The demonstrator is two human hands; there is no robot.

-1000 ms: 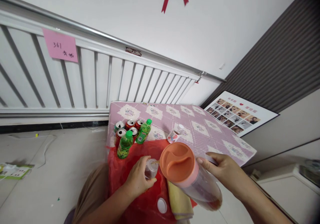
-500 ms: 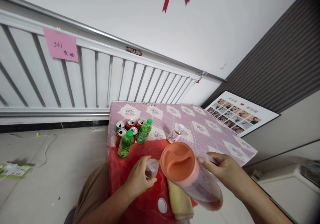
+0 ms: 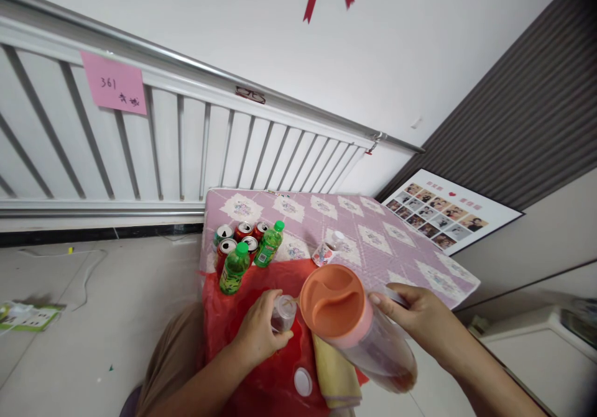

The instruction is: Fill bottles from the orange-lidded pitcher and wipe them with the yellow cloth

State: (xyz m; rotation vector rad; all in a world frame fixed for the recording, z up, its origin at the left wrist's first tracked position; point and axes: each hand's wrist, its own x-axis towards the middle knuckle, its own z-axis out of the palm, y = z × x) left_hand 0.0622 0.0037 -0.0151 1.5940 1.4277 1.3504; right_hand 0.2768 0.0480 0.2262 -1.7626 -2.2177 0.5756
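My right hand [image 3: 413, 311] is closed around the handle of a clear pitcher [image 3: 377, 348] with an orange lid [image 3: 332, 300]. The pitcher is tilted toward the left, and some brownish liquid lies in its lower end. In my left hand [image 3: 259, 333] is a small clear bottle [image 3: 283, 312], its open mouth close to the pitcher's spout. A thin brownish stream seems to run between spout and mouth. Below them, a white cap [image 3: 303, 382] rests on red plastic sheeting [image 3: 261, 380], beside a folded yellow cloth [image 3: 336, 373].
Two green bottles [image 3: 234, 269] stand beside several opened drink cans [image 3: 226, 247] on a table with a purple patterned cover [image 3: 373, 237]. A small labelled bottle [image 3: 326, 249] is farther right. Behind runs a white radiator [image 3: 275, 150]; a photo board [image 3: 448, 212] leans at the right.
Almost nothing differs. Both hands, the bottle and the tilted pitcher stay in nearly the same place; the pitcher's lower end has shifted very slightly.
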